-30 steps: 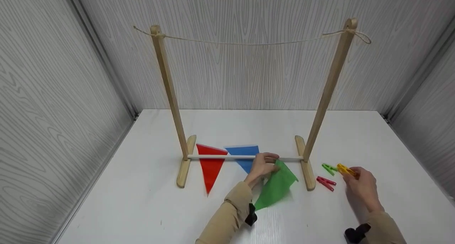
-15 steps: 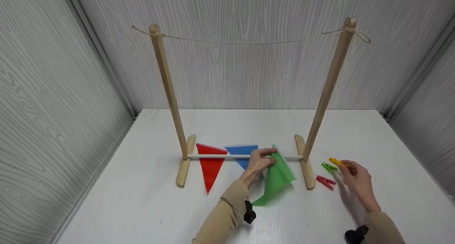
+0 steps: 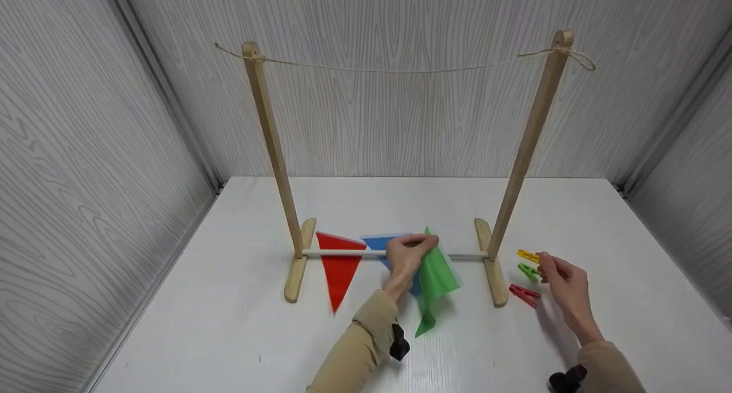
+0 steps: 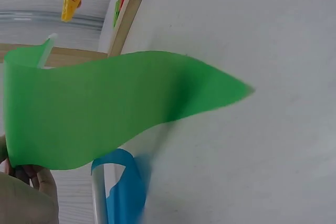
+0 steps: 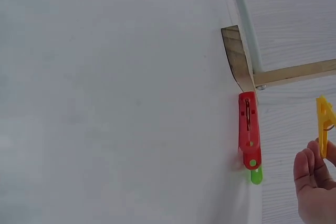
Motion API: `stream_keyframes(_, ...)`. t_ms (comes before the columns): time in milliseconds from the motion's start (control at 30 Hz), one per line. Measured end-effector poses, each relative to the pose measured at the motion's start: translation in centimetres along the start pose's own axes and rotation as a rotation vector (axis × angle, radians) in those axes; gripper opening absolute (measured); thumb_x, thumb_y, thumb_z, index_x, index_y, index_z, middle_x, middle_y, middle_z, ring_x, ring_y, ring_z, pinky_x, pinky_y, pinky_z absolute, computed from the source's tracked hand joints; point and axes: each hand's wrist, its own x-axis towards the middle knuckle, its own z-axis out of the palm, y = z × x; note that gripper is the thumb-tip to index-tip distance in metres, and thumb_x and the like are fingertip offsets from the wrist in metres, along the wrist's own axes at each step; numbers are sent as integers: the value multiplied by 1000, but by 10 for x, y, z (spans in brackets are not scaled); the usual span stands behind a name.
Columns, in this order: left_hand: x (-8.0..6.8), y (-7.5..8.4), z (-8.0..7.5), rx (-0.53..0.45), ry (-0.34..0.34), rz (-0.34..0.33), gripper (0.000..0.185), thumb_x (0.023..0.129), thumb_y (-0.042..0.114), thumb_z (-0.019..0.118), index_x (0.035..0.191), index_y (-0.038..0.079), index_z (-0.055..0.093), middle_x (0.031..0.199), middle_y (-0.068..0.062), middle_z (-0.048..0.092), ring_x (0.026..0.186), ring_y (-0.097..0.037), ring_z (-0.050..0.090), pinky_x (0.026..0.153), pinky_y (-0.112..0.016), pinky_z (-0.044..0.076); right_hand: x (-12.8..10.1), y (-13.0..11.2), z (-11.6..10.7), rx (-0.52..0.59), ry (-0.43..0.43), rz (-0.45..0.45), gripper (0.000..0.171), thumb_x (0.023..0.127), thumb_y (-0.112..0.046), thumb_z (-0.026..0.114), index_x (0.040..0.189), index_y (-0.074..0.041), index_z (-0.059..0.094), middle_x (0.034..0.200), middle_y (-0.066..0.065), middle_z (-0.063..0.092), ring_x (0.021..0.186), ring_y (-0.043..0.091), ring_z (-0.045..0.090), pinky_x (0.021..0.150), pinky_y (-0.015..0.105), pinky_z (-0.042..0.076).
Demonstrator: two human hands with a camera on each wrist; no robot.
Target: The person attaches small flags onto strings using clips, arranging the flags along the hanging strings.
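The left hand (image 3: 407,255) pinches the green flag (image 3: 434,278) off the table at the rail's 6 o'clock, the right hand (image 3: 557,281) pinches the yellow peg (image 3: 528,256) (pickup step, likely); next, raising both to the string (image 3: 394,70).

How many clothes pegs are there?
3: a yellow peg pinched in the right hand, a green peg and a red peg lying on the table.

On the desk (image 3: 229,324) stands a frame of 2 posts with a string (image 3: 400,70) between their tops. 2 flags (image 3: 338,270) lie under its low crossbar (image 3: 466,256). 2 pegs (image 3: 524,294) lie right of the right foot (image 3: 492,267).
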Motion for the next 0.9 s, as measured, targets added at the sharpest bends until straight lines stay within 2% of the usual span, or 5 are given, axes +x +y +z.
stream_keyframes(267,0,3,-1,-72,35,46,20,80,21,86,91,7,75,89,-6,76,77,-8,67,71,-21,54,-1,-10,6,68,-15,29,59,104,-50,45,137,-2,59,89,-17,63,86,3,54,79,20,44)
stream_keyframes(467,2,8,-3,-104,30,28,33,82,22,85,103,8,63,98,-10,76,84,-11,68,74,-24,56,-1,-17,6,130,-47,34,60,104,-49,45,139,-1,56,86,-21,62,89,4,56,84,16,47)
stream_keyframes(567,3,11,-4,-107,24,20,39,82,23,84,111,9,62,100,-10,76,85,-12,68,78,-26,55,-2,-21,7,154,-65,29,60,105,-48,45,140,-1,55,87,-23,62,91,4,57,85,12,48)
stream_keyframes(800,3,19,-8,-139,-4,58,45,84,22,82,123,9,65,102,-10,76,85,-11,68,81,-26,54,-4,-33,11,255,-77,-23,53,104,-41,51,133,3,59,87,-21,65,87,4,61,82,11,53)
stream_keyframes(900,2,24,-9,-127,-10,76,46,85,23,82,125,7,67,106,-10,75,90,-12,68,83,-28,56,-6,-39,12,322,-84,-37,45,103,-38,55,128,-1,63,88,-18,68,86,4,63,82,13,55)
